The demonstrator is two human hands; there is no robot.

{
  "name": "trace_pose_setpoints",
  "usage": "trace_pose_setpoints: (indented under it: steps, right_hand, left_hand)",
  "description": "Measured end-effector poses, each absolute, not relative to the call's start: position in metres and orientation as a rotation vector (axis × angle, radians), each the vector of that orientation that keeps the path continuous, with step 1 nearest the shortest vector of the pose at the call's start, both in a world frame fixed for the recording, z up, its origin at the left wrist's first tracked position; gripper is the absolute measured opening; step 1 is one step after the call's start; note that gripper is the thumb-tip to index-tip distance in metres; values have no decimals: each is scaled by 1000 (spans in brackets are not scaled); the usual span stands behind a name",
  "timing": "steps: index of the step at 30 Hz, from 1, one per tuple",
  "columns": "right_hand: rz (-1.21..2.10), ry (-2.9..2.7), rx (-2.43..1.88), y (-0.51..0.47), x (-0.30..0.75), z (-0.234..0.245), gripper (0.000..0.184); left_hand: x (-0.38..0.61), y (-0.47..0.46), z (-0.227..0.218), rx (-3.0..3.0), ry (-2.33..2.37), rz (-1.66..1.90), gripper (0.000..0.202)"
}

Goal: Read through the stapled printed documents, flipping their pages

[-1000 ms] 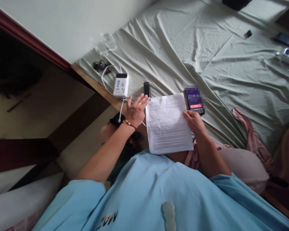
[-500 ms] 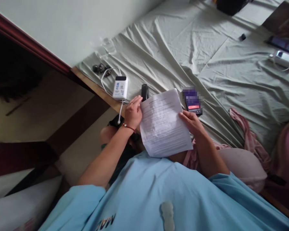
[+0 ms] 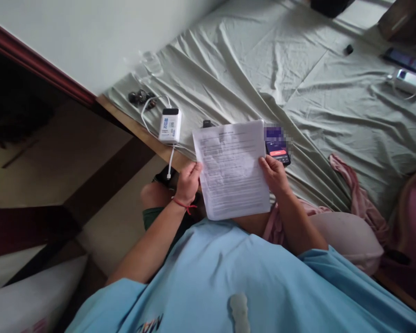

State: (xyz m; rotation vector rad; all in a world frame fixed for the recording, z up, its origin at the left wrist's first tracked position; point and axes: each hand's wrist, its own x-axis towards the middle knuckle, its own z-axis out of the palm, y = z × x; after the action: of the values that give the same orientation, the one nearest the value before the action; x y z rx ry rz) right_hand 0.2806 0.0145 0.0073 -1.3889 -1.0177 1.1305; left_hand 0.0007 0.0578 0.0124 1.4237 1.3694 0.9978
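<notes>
Paper (image 3: 233, 171) spans the hands, before the shirt (image 3: 208, 273); from here I see the left hand (image 3: 188, 182) and right hand (image 3: 275, 175) pinching opposite side edges, presumably keeping it flat, print uncovered. Its top hides most of a black object (image 3: 207, 123) on the bed (image 3: 229, 83). The phone (image 3: 278, 152) lies just beyond the right hand, seemingly within easy reach.

Paper (image 3: 233, 172) now in both hands (image 3: 188, 183) (image 3: 276, 175)

The paper (image 3: 234, 171) is looking matt and faintly crumpled; left of the paper, a power bank (image 3: 169, 127) is showing smooth plastic; beyond the paper, a matt cloth (image 3: 235, 83) is lying heavily creased.
</notes>
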Motion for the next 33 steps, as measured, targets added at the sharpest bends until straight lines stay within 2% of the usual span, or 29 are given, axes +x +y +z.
trace_pose_setpoints:
  steps: [3, 7, 16, 33]
  right_hand:
    - [1104, -1059, -1447, 14, 279, 7, 45]
    - [1026, -1110, -1478, 13, 276, 9, 41]
    - [627, -1323, -1801, 8, 273, 9, 29]
    - [596, -1312, -1934, 6, 275, 11, 28]
  left_hand:
    - [2, 59, 10, 1789, 1515, 978, 45]
    - [3, 67, 4, 1968, 1663, 1036, 37]
    - [4, 68, -17, 1960, 1673, 1043, 39]
    - [9, 69, -9, 1870, 1616, 1032, 37]
